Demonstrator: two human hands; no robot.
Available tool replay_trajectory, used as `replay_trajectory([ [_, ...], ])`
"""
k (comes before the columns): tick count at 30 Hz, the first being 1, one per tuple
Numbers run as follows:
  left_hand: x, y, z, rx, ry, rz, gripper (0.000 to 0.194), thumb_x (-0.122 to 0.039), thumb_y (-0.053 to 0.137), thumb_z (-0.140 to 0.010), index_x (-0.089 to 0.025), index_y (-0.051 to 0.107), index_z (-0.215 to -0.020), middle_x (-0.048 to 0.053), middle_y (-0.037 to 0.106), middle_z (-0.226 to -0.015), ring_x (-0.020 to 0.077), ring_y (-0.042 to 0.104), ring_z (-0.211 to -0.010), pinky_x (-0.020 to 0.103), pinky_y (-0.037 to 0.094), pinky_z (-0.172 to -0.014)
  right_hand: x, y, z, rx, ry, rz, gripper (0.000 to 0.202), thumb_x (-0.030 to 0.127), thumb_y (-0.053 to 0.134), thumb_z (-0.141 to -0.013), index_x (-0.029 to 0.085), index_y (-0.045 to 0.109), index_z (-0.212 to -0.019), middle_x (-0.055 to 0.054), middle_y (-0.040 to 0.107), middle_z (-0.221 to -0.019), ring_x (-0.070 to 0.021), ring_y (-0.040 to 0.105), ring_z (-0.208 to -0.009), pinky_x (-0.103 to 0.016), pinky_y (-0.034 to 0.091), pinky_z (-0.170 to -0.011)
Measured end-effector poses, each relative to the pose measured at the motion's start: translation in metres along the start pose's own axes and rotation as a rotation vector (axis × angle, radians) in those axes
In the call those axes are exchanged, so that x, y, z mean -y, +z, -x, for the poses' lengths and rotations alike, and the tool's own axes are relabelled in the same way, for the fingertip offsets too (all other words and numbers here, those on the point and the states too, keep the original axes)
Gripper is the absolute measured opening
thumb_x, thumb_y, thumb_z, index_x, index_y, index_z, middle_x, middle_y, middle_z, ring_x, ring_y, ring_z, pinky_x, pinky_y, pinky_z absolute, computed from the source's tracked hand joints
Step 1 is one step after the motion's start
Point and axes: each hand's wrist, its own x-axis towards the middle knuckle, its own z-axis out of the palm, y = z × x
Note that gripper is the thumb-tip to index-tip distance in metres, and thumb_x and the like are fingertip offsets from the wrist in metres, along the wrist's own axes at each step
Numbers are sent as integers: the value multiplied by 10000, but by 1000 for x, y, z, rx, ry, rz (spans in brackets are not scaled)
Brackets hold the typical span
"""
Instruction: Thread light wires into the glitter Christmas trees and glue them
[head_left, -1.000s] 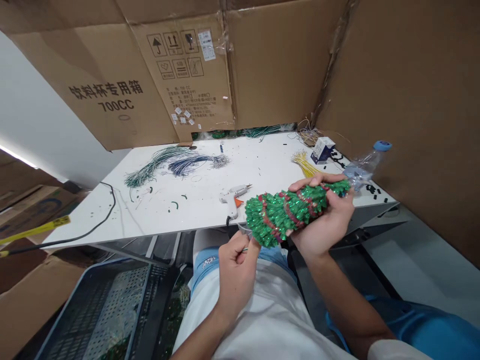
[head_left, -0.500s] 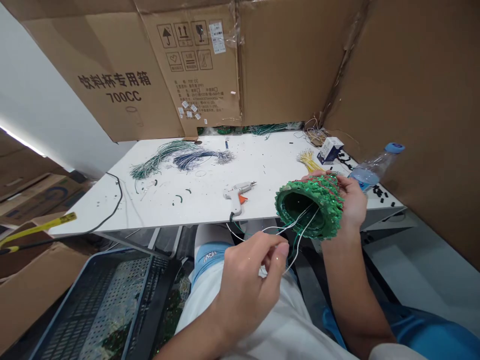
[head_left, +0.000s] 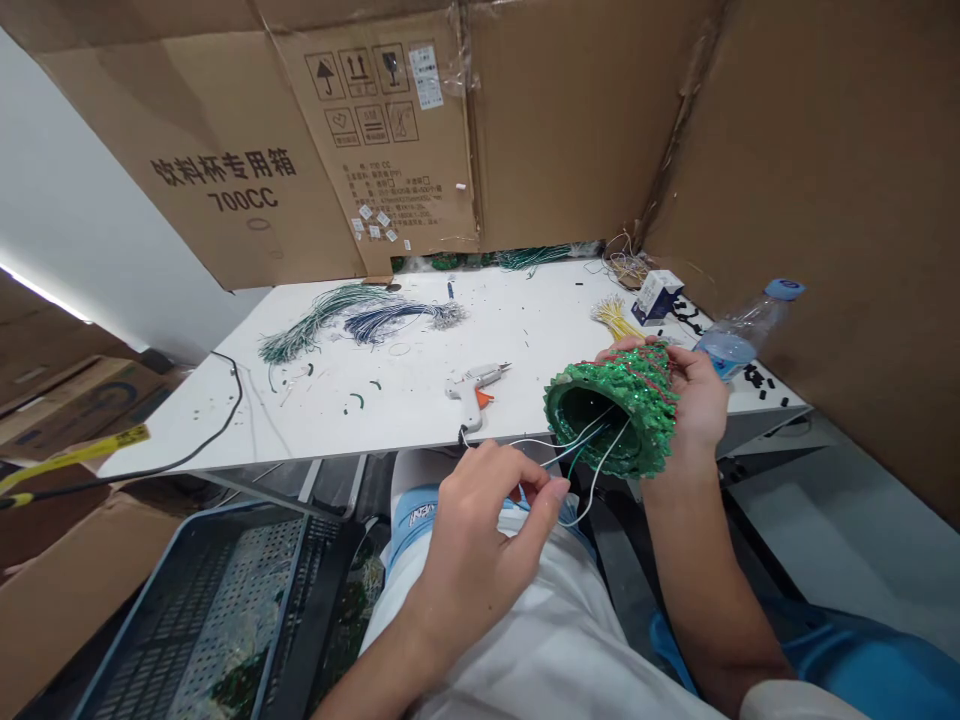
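Note:
A glittery green cone with red trim [head_left: 645, 400] lies tilted in my right hand [head_left: 701, 395], its hollow base facing left and toward me. My right fingers wrap round its far, narrower end. White and green wires [head_left: 598, 478] come out of the dark opening. Just left of the opening is my left hand [head_left: 487, 520], thumb and forefinger brought close together at the wires. The wires pass behind and beside those fingertips. A white glue gun with an orange trigger [head_left: 471, 395] lies on the table beyond my left hand.
On the white table [head_left: 405, 400] lie green wires [head_left: 315, 320], blue wires [head_left: 397, 318] and yellow wires [head_left: 615, 317]. A small box [head_left: 658, 297] and a plastic bottle [head_left: 739, 335] stand at the right. Cardboard [head_left: 562, 120] rises behind. A crate [head_left: 187, 590] sits low at left.
My left hand has shifted slightly left and up, and its thumb has moved. The cone has moved a little left with my right hand. The wires between them hang in a different curve.

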Motion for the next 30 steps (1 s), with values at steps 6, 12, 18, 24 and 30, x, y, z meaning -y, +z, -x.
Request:
replay_trajectory([
  [6,6,1,2,-14,-61,9,160,-261,662,-1087,-224,717,-941,-5,749,-832,150,633,-750,302,493,-757,5,11,2,-152,100,38,125,322,476,-865,249,577,-872,-14,662,-787,-233,714,-698,-464,672,-729],
  [12,15,2,-3,14,-57,9,115,-215,680,-1061,-231,791,-1086,9,752,-908,143,630,-769,281,494,-748,3,6,2,-98,107,95,121,326,517,-833,244,583,-892,-31,678,-798,-249,714,-717,-443,651,-669],
  [18,17,0,-5,60,-111,84,223,-278,668,-1081,-211,733,-878,1,684,-850,132,582,-755,271,438,-720,1,7,2,-103,97,115,122,325,505,-846,248,590,-890,-24,671,-769,-255,717,-699,-509,688,-768],
  [24,20,2,-10,161,-270,229,285,-344,653,-1081,-206,745,-850,7,717,-788,138,536,-712,282,402,-682,0,10,5,-95,140,57,133,323,509,-836,243,589,-905,-23,668,-777,-242,715,-701,-465,682,-735],
  [30,22,10,-12,209,-310,357,230,-370,727,-1026,-198,794,-889,12,728,-783,128,487,-685,269,395,-646,-1,11,9,-57,154,52,113,297,496,-842,246,573,-906,-21,672,-780,-250,732,-715,-473,695,-738],
])
